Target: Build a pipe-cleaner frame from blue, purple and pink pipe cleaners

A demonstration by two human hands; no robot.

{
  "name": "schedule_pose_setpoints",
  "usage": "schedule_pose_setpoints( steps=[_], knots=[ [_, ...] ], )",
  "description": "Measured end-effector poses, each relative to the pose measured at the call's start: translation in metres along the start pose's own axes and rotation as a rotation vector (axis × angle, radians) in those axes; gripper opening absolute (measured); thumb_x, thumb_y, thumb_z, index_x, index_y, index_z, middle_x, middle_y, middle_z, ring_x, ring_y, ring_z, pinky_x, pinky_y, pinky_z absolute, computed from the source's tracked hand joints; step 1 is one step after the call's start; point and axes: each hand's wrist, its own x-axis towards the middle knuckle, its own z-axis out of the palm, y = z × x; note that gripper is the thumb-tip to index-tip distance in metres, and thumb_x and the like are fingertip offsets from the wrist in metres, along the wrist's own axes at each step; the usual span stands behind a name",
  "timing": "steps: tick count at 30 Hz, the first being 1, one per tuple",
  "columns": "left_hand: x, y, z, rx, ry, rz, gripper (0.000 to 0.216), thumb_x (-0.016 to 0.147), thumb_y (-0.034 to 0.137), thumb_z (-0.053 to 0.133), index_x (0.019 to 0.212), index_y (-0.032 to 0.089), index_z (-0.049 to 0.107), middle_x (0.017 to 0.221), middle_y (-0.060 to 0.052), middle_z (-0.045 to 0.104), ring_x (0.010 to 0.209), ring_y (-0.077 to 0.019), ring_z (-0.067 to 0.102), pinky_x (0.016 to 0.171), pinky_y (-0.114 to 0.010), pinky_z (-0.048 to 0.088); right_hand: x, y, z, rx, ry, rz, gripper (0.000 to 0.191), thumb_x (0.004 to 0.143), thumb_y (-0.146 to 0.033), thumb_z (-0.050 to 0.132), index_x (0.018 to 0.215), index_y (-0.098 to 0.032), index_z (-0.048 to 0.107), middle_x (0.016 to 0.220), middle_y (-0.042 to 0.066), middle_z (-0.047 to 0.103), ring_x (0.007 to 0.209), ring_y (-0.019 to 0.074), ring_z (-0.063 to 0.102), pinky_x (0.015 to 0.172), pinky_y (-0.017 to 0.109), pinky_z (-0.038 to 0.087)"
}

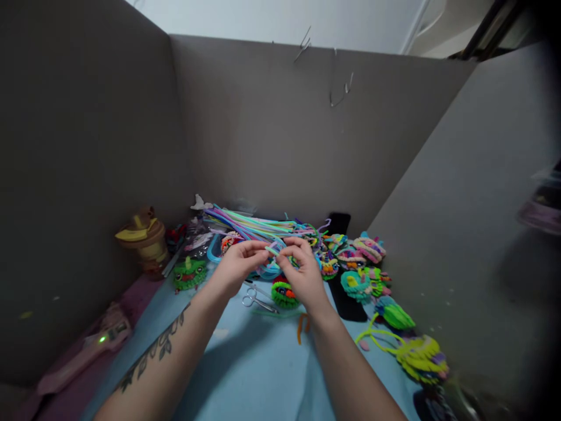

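Both my hands are raised over a blue table mat (245, 368), fingertips meeting. My left hand (236, 266) and my right hand (302, 272) pinch a short green pipe cleaner piece (272, 250) between them. Just beneath them lie a green fuzzy pipe-cleaner figure with eyes (284, 293) and small silver scissors (256, 300). A bundle of long pastel pipe cleaners (249, 225) stretches behind my hands.
Several finished fuzzy figures (359, 263) crowd the right side, with yellow-green ones (421, 356) nearer. A green frog-like figure (189, 272) and a brown cup (144, 242) stand left. A pink glue gun (87, 348) lies at the left edge. Grey partition walls (272, 128) enclose the desk.
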Motion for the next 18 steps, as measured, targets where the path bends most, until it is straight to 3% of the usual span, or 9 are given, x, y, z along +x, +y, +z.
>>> schedule_pose_setpoints(
  steps=[5, 11, 18],
  knots=[
    [0.0, 0.002, 0.001, -0.025, 0.043, 0.015, 0.049, 0.065, 0.03, 0.076, 0.108, 0.013, 0.06, 0.076, -0.004, 0.068, 0.061, -0.0099, 0.058, 0.052, -0.019, 0.04, -0.002, -0.002, 0.003, -0.017, 0.081, -0.022, 0.012, 0.082, -0.026, 0.058, 0.072, -0.02, 0.063, 0.102, 0.006, 0.051, 0.103, 0.0211, 0.052, 0.093, 0.037, 0.04],
    [-0.002, 0.004, 0.006, 0.016, 0.021, 0.108, 0.072, 0.068, 0.027, 0.073, 0.131, 0.007, 0.045, 0.069, 0.0, 0.065, 0.063, -0.0102, 0.058, 0.066, -0.024, 0.045, -0.006, -0.004, 0.011, -0.103, 0.108, -0.059, 0.011, 0.081, -0.024, 0.058, 0.073, -0.02, 0.065, 0.102, 0.007, 0.05, 0.103, 0.0215, 0.052, 0.093, 0.037, 0.041],
    [-0.006, 0.007, 0.011, 0.095, 0.107, 0.185, 0.073, 0.071, 0.031, 0.071, 0.134, 0.008, 0.041, 0.066, 0.002, 0.065, 0.065, -0.011, 0.059, 0.067, -0.024, 0.044, -0.01, -0.005, 0.016, -0.2, 0.095, -0.13, 0.011, 0.081, -0.02, 0.057, 0.074, -0.021, 0.065, 0.104, 0.008, 0.049, 0.103, 0.0224, 0.051, 0.09, 0.04, 0.043]
  ],
)
